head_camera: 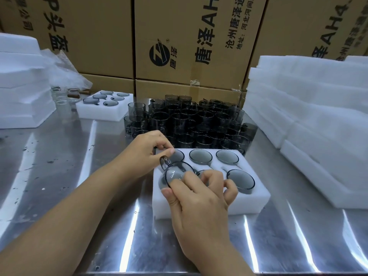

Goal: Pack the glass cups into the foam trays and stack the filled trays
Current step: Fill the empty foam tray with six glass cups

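A: What is the right hand (201, 194) doing?

B: It grips a smoky grey glass cup with a small handle (175, 172), thumb on the near wall and fingers curled over the rim. The cup is tilted, handle up and to the left, over the near-left pocket of a white foam tray with six round pockets (256, 198).

A: And the left hand (147, 150)?

B: Just beyond the cup, it pinches at the rim of the grey cup (178, 155) seated in the tray's far-left pocket; whether it truly grips, I cannot tell.

A: The rest of that tray?

B: To the right of the hands, three more pockets plainly hold grey cups; the near-middle pocket is hidden behind the right fingers.

A: Further out?

B: Beyond the hands stands a crowd of loose dark glass cups (199, 120) on the shiny steel table (83, 176). Far left sits a second filled white foam tray (103, 112); far right, stacks of white foam sheets (310, 108). Brown cardboard cartons (187, 36) rise behind everything.
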